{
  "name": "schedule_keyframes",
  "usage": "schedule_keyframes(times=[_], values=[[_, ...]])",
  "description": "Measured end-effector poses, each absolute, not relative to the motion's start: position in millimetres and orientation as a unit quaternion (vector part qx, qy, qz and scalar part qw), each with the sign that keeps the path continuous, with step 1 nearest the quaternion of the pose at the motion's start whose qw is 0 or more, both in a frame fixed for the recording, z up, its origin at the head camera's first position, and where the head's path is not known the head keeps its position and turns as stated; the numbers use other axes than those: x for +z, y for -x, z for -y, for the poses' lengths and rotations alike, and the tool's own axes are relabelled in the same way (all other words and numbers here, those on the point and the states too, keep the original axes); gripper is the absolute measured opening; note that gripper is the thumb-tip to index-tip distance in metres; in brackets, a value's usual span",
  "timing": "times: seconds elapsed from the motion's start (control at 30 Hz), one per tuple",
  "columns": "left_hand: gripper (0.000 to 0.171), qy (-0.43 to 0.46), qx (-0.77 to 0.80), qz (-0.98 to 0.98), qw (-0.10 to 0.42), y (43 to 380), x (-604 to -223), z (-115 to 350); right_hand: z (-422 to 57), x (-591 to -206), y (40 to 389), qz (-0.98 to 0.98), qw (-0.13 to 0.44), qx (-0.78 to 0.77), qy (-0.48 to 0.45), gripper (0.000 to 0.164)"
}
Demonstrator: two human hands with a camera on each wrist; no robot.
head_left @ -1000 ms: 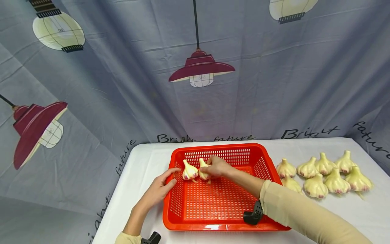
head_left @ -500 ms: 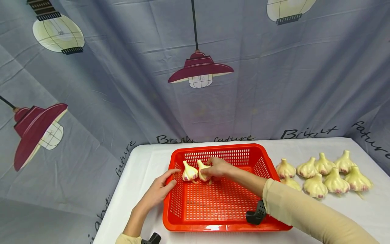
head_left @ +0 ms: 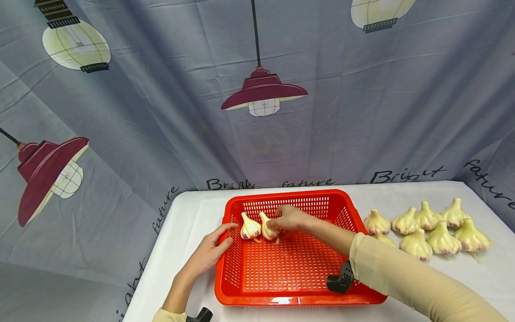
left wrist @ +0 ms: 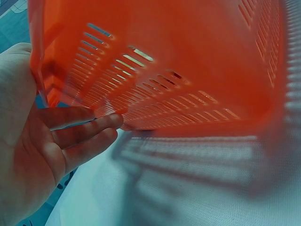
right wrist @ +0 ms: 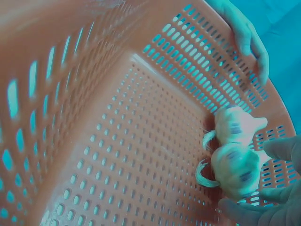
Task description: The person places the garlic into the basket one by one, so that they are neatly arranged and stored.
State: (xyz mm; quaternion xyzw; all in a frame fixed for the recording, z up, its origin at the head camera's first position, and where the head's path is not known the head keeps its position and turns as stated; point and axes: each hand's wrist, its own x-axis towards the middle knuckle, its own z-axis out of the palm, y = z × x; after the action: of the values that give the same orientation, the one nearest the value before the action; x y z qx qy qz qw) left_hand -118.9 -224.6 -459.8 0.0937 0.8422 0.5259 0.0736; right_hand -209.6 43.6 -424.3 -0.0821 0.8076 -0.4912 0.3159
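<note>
Inside a red plastic basket [head_left: 281,300], two garlic bulbs stand side by side near the back left corner. My right hand [head_left: 291,220] reaches in beside the right bulb [head_left: 268,231], its fingers spread along that bulb's near side; whether they still touch it is hard to tell. In the right wrist view this bulb [right wrist: 235,172] leans close to the other bulb [right wrist: 233,126]. My left hand [head_left: 211,248] holds the basket's left rim. The left wrist view has several fingers [left wrist: 89,136] against the outside of the perforated wall [left wrist: 188,101].
Several more garlic bulbs [head_left: 416,245] sit in a loose group on the white tabletop [head_left: 322,313], right of the basket. A grey printed curtain [head_left: 342,134] hangs behind the table. My right forearm [head_left: 402,277] crosses the basket's right rim.
My right hand has drawn slightly right, showing more of the right bulb, whose neck has shifted a little left. My left hand has stayed on the rim.
</note>
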Motion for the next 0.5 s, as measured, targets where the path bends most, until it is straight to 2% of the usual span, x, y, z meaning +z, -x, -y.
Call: schedule_keyframes(times=[0.2, 0.43, 0.5], values=[[0.038, -0.093, 0.523, -0.844, 0.071, 118.1, -459.3, 224.3, -50.9, -419.2, 209.6, -0.838, 0.291, -0.454, 0.085, 0.056], [0.038, -0.092, 0.523, -0.844, 0.072, 118.5, -460.0, 224.5, -60.1, -406.5, 210.4, -0.847, 0.297, -0.432, 0.089, 0.052], [0.038, -0.093, 0.524, -0.844, 0.072, 118.6, -460.2, 224.5, -63.6, -401.1, 209.7, -0.844, 0.295, -0.439, 0.091, 0.058]])
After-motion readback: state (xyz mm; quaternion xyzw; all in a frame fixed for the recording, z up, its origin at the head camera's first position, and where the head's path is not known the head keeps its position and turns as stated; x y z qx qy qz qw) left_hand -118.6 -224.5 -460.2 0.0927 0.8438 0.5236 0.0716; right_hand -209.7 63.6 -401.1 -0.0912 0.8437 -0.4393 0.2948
